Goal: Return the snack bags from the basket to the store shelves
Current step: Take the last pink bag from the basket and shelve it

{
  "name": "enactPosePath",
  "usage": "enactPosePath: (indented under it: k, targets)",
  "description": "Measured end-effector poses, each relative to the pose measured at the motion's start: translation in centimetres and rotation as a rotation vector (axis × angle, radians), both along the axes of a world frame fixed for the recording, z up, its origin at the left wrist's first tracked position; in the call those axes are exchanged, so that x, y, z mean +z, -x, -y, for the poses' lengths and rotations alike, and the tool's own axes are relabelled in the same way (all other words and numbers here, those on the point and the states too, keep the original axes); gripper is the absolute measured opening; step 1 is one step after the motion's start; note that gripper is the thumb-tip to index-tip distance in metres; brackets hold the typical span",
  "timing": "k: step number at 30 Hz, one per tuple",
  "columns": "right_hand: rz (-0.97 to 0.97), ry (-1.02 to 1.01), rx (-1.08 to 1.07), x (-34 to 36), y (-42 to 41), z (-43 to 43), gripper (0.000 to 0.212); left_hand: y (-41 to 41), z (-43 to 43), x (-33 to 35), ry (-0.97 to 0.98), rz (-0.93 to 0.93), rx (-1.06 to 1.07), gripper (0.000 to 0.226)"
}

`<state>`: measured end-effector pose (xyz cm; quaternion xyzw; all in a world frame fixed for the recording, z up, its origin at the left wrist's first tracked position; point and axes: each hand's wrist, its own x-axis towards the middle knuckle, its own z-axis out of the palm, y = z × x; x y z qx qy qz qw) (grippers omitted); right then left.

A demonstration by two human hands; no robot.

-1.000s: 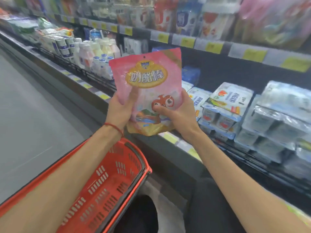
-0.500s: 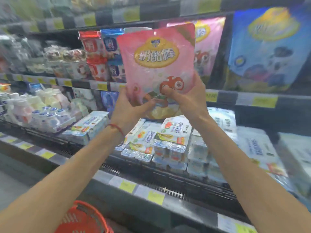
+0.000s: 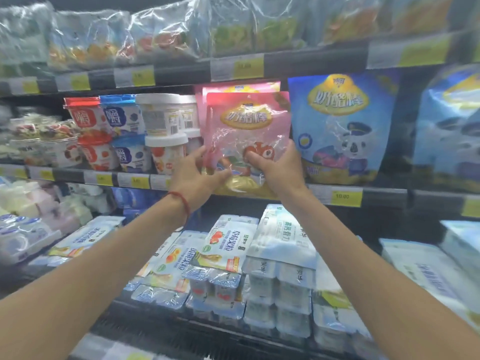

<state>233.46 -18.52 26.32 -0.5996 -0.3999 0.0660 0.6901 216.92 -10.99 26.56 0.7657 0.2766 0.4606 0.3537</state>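
Centre frame, the left hand (image 3: 193,175) and right hand (image 3: 272,165) grip the pink bag (image 3: 246,131) low; released unseated, it could topple off the shelf (image 3: 384,194).

head cam | worn at head height, facing forward onto store shelves (image 3: 384,197) | close, within arm's reach | wide-angle, edges bowed | left forearm (image 3: 85,276) and right forearm (image 3: 384,287) entering from lower corners | centred near pink snack bag (image 3: 246,131)
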Motion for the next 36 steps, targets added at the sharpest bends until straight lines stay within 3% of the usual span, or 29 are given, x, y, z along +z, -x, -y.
enactPosePath:
  k: [2,6,11,14,17,21,28,32,36]
  targets:
    - [0.043,-0.025,-0.011,0.4,-0.2,0.0,0.083,-0.7,-0.2,0.1,-0.020,0.063,0.036,0.047]
    - [0.128,-0.052,0.051,2.3,-0.6,-0.9,0.060,-1.4,-1.0,1.4,-0.005,0.185,0.095,0.072]
    - [0.304,0.111,0.076,0.4,-0.3,-0.7,0.096,-1.8,-2.6,0.5,-0.067,0.183,0.188,0.083]
    - [0.365,0.119,0.040,-0.5,-0.6,-0.8,0.104,-1.7,-3.9,-1.1,-0.117,0.158,0.176,0.098]
    - [0.389,0.165,0.017,-0.3,-1.4,-0.7,0.100,-1.9,-5.4,-1.8,-0.135,0.141,0.095,0.104]
    - [0.448,0.224,-0.051,-0.8,-1.7,-1.1,0.075,-3.0,-6.7,-2.9,-0.156,0.115,0.002,0.096]
    - [0.272,0.389,-0.087,0.2,-0.8,-1.1,0.065,-1.8,-6.3,-2.0,-0.049,-0.113,-0.053,0.120]
    - [0.184,0.458,-0.052,0.9,0.0,-1.1,0.071,-1.8,-5.8,-1.3,0.086,-0.110,-0.061,0.131]
    - [0.144,0.483,-0.103,1.3,0.4,-1.6,0.063,-1.8,-5.7,0.2,0.181,-0.166,-0.039,0.132]
